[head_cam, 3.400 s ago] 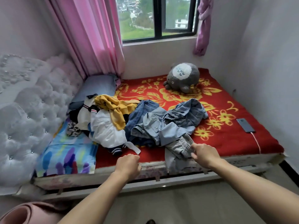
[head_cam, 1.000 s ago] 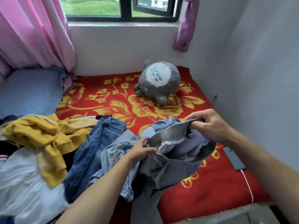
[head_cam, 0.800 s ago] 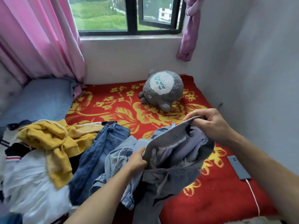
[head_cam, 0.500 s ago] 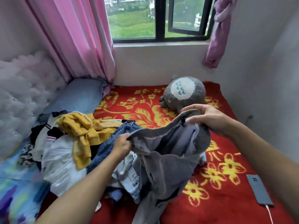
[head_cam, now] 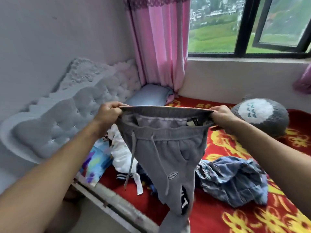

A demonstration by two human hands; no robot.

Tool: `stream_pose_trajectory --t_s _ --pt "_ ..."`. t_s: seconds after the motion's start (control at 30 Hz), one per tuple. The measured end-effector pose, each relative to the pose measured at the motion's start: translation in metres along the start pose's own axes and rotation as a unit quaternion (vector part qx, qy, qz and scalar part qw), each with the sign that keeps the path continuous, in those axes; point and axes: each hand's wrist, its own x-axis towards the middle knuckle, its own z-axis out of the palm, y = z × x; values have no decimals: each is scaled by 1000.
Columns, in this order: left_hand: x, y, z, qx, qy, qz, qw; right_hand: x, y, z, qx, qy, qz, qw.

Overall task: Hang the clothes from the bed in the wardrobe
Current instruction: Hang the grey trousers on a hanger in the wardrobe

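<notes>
Sweatpants (head_cam: 168, 153), waistband gripped by my left hand (head_cam: 107, 113) and right hand (head_cam: 222, 113); denim clothes (head_cam: 235, 179) lie unhung on the bed (head_cam: 244, 222).

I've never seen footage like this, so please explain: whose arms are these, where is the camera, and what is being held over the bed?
No robot here. A person wears a camera on the head, looking forward and down, so you see their own arms. The left hand and right hand each grip one end of the waistband of grey sweatpants, held up stretched above the bed. On the bed lie crumpled denim clothes, white clothes, a blue pillow and a grey plush toy.
</notes>
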Motion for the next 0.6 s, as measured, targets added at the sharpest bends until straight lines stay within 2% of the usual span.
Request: stream_pose_trajectory --t_s 0.07,0.17,0.27,0.37,0.43,0.5,0.57,0.6 --pt "-4 11 -30 -8 -9 16 1000 -9 -38 3 120 -14 -3 993" --pt "-10 30 -72 -10 -1 33 999 -27 -96 4 209 0 -17 978" --pt "-7 54 -114 -20 101 57 993 -48 -151 3 260 -34 -52 964" --pt "-3 91 -155 -72 225 102 966 -78 -201 -1 299 -93 -134 940" --pt "0 108 -184 -86 274 119 950 -92 -226 0 284 -78 -199 934" --pt "-3 116 -206 -106 292 122 943 -100 -238 11 220 -23 -238 946" --pt "-13 109 -215 -136 276 105 946 -103 -236 30 119 15 -229 966" --pt "-21 98 -216 -143 263 90 950 -106 -232 42 77 1 -206 975"
